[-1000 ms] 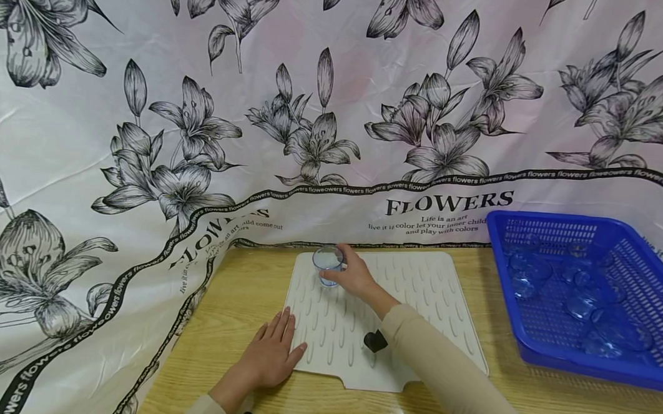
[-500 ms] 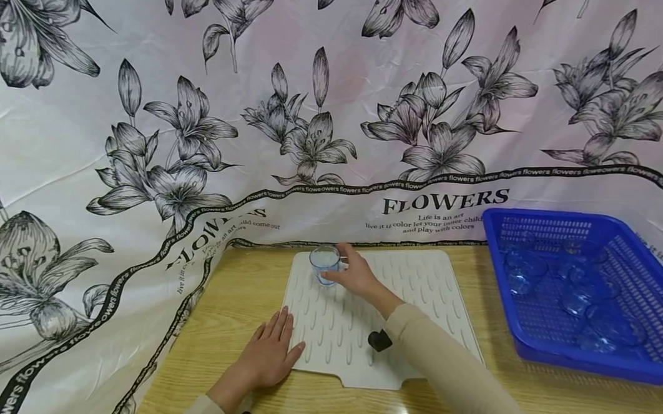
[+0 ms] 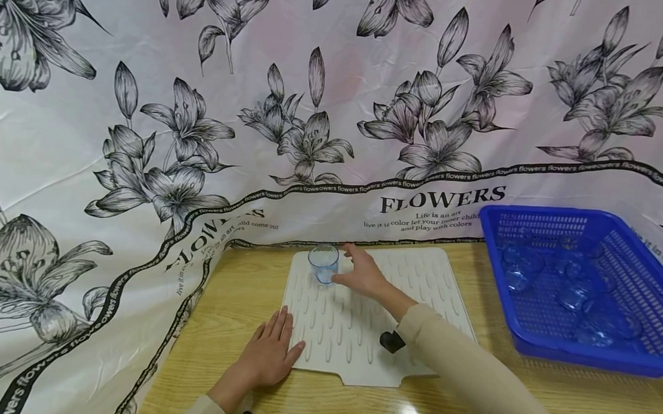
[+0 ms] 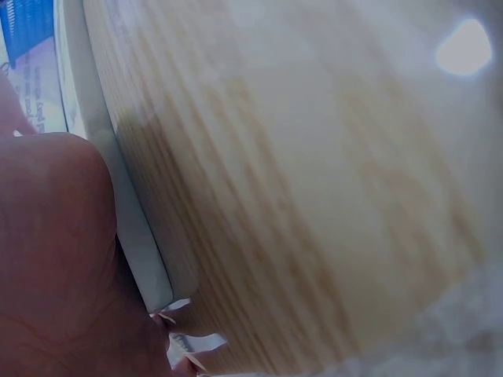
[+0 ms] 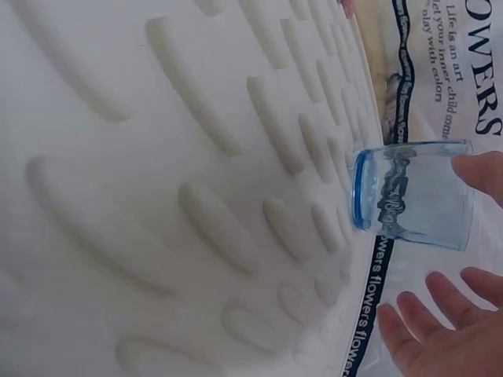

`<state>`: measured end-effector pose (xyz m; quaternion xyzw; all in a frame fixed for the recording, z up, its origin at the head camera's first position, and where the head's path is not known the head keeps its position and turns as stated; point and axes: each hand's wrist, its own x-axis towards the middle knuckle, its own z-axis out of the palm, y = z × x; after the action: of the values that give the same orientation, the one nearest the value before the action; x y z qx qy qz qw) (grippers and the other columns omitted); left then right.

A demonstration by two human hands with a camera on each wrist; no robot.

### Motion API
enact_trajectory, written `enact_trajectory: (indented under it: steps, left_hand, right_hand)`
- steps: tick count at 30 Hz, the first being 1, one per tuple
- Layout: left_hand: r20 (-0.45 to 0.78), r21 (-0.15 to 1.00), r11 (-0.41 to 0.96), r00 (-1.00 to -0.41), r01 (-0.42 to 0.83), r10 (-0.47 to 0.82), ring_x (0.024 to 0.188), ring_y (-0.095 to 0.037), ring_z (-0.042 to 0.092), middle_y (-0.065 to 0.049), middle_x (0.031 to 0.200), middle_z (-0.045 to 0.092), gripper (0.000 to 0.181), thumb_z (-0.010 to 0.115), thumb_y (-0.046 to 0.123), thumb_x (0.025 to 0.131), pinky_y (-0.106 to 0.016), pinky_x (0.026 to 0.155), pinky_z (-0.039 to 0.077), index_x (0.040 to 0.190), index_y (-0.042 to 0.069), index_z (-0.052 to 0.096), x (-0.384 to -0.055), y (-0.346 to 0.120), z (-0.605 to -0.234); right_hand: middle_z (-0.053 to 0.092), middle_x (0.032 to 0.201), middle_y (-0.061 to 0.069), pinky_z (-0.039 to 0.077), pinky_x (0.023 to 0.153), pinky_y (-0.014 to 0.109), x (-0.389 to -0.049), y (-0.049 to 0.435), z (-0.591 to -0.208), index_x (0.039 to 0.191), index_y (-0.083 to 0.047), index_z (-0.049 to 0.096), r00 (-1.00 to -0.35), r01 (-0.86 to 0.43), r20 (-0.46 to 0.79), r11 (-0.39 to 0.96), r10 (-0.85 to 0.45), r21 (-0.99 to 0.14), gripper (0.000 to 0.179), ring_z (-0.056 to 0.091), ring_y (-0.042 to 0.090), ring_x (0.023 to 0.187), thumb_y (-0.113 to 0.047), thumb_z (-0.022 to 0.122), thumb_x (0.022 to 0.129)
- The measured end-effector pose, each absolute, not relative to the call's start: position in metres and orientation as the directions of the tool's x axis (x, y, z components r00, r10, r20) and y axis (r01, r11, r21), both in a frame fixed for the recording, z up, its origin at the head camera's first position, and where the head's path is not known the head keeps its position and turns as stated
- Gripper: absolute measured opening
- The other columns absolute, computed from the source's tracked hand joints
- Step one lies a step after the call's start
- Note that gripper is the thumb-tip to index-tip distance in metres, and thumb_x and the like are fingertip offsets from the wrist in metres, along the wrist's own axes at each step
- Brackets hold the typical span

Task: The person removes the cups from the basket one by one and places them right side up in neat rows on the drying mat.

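A clear bluish drinking glass [image 3: 324,266] stands upright at the far left corner of a white ridged drying mat [image 3: 353,324]. My right hand [image 3: 363,275] is just to the right of it, thumb and fingers spread apart. In the right wrist view, the thumb overlaps the upper part of the glass [image 5: 424,196], while the other fingers of the right hand [image 5: 448,330] are away from its side. My left hand [image 3: 270,355] lies flat with straight fingers at the mat's left edge, on the wooden table [image 3: 222,301].
A blue plastic basket [image 3: 582,353] with several clear glasses [image 3: 592,326] in it stands on the right side of the table. Behind the table hangs a white curtain [image 3: 286,217] printed with flowers, which also runs along the left side.
My right hand has loosened its hold on the glass and drawn slightly back to the right. The glass stays upright on the mat. My left hand has not moved.
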<state>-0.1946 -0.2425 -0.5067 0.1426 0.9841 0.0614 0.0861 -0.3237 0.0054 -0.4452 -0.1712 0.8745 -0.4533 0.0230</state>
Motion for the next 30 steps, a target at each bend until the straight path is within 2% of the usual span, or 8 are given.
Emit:
enact_trajectory:
  steps: [5, 15, 30]
  left_hand:
    - [-0.148, 0.135, 0.953, -0.946, 0.271, 0.290, 0.157, -0.036, 0.012, -0.016, 0.171, 0.008, 0.080, 0.028, 0.058, 0.109, -0.060, 0.121, 0.020, 0.163, 0.000, 0.019, -0.196, -0.243, -0.508]
    - [-0.150, 0.133, 0.952, -0.943, 0.277, 0.295, 0.157, -0.036, 0.011, -0.016, 0.171, 0.007, 0.080, 0.026, 0.059, 0.108, -0.059, 0.122, 0.019, 0.163, 0.001, 0.019, -0.197, -0.246, -0.512]
    - [-0.161, 0.122, 0.953, -0.942, 0.276, 0.294, 0.157, -0.036, 0.009, -0.015, 0.171, 0.006, 0.080, 0.025, 0.059, 0.109, -0.059, 0.122, 0.019, 0.163, 0.001, 0.017, -0.198, -0.246, -0.513]
  right_hand:
    - [0.050, 0.149, 0.021, 0.043, 0.108, 0.055, -0.317, 0.016, -0.440, 0.154, 0.000, 0.042, -0.937, -0.292, 0.109, 0.573, -0.332, -0.766, 0.077, 0.049, 0.039, 0.137, -0.021, 0.079, 0.090]
    - [0.056, 0.143, 0.020, 0.046, 0.103, 0.056, -0.307, 0.034, -0.433, 0.144, 0.000, 0.052, -0.922, -0.344, 0.133, 0.610, -0.365, -0.714, 0.060, 0.052, 0.041, 0.133, -0.020, 0.075, 0.093]
    - [0.060, 0.133, 0.020, 0.047, 0.100, 0.056, -0.284, 0.062, -0.419, 0.137, -0.002, 0.057, -0.913, -0.380, 0.170, 0.624, -0.371, -0.683, 0.051, 0.054, 0.041, 0.128, -0.019, 0.075, 0.093]
